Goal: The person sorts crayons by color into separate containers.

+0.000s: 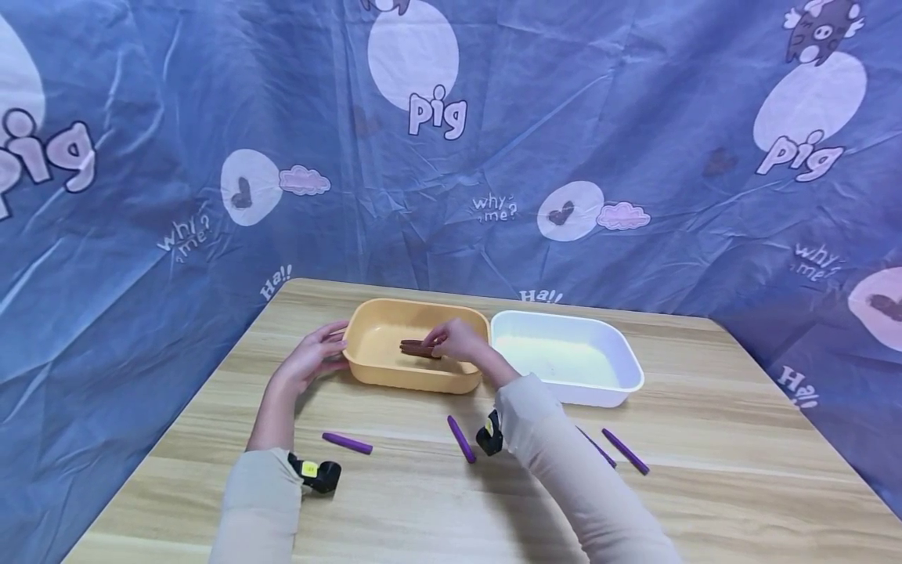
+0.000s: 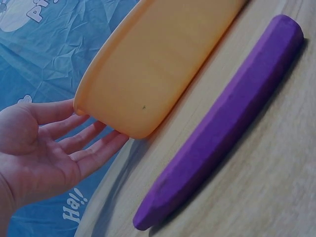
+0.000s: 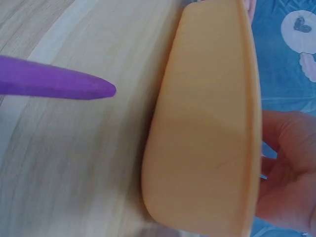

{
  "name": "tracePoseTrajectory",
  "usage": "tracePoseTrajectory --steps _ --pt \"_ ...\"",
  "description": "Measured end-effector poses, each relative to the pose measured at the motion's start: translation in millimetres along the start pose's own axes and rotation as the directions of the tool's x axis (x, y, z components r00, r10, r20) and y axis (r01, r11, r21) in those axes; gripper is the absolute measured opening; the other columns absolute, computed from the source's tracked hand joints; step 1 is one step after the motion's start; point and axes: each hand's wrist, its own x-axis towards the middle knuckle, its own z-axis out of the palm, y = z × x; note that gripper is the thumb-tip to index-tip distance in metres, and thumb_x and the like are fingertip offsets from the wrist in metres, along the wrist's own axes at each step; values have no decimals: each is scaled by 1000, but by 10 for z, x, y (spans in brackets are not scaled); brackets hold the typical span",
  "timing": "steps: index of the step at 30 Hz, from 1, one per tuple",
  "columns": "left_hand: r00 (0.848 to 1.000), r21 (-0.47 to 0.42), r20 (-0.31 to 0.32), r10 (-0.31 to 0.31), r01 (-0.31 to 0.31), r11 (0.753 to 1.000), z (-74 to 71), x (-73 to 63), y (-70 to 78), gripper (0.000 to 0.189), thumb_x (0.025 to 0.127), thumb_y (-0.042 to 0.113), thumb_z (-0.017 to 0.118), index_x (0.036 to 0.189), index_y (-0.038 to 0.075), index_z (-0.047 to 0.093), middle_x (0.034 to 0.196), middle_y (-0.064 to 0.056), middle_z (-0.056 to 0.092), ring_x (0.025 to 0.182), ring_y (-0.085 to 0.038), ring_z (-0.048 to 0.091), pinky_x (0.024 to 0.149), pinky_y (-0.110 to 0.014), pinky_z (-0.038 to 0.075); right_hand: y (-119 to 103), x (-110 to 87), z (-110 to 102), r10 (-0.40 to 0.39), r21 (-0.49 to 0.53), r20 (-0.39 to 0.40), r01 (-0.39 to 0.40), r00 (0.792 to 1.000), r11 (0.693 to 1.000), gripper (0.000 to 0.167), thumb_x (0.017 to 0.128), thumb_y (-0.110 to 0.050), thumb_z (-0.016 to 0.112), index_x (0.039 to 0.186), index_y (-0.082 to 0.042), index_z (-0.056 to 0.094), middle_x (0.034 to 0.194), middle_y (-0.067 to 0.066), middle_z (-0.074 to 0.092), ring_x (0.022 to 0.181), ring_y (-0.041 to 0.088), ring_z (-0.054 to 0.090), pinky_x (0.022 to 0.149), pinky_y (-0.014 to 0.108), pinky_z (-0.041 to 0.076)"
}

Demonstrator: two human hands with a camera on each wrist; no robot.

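Observation:
An orange plastic tub (image 1: pixel 416 381) stands toward the back of the table. My left hand (image 1: pixel 315 357) is at its left end, and the left wrist view shows the fingers (image 2: pixel 91 133) stretched out, touching the end wall and rim. Reaching over the near wall, my right hand (image 1: pixel 458 341) pinches at brown crayons (image 1: pixel 412 347) low inside the tub. In the right wrist view the tub's side wall (image 3: pixel 202 118) hides the fingertips and crayons. Purple crayons lie in front: one on the left (image 1: pixel 348 442), one near the middle (image 1: pixel 461 439).
A white tub (image 1: pixel 595 395) stands right beside the orange one. Two more purple crayons, a nearer one (image 1: pixel 625 451) and one partly behind the right sleeve (image 1: pixel 599 449), lie on the wooden table (image 1: pixel 705 407). A blue printed cloth (image 1: pixel 437 219) hangs behind.

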Motion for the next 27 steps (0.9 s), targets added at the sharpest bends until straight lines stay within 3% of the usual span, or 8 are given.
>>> tracePoseTrajectory --steps 6,10,15,17,22,27 --pt "1000 4 -1 6 -6 1000 1 8 -3 52 96 -2 36 143 -6 14 142 -30 21 124 -45 30 93 -46 39 19 24 87 32 -24 44 -31 999 999 20 71 4 67 88 -4 73 77 3 66 67 10 51 61 20 41" --pt "1000 0 -7 0 0 1000 -6 22 -20 52 96 -2 36 143 -5 15 142 -30 22 123 -45 31 92 -45 41 110 98 169 37 -80 47 -33 998 996 23 67 2 68 86 -10 74 77 1 66 70 14 56 66 26 44" --pt "1000 -2 -9 -4 4 1000 2 24 -21 52 96 -1 37 143 -5 15 142 -30 23 123 -44 32 92 -45 41 615 447 418 -36 -76 63 41 997 996 22 63 -5 72 78 -21 74 76 -4 65 73 15 56 66 27 44" --pt "1000 -1 -5 -4 4 1000 7 20 -16 52 96 -1 36 143 -5 14 142 -30 22 123 -45 31 93 -45 40 656 484 444 -6 -75 74 11 997 997 21 63 -4 72 77 -20 74 76 -4 65 74 15 56 68 27 44" --pt "1000 3 0 -2 2 1000 12 14 -5 52 96 -1 36 143 -5 14 142 -30 21 124 -44 31 93 -46 39 176 143 212 89 -131 52 -81 995 988 19 70 0 70 85 -11 74 80 0 65 77 16 56 71 29 45" --pt "1000 3 -6 -3 3 1000 3 23 -20 52 96 -1 36 143 -5 15 142 -30 22 123 -44 32 92 -46 40 79 -11 30 66 -59 47 -63 997 996 23 73 6 63 93 -2 70 74 5 63 66 12 53 59 21 42"
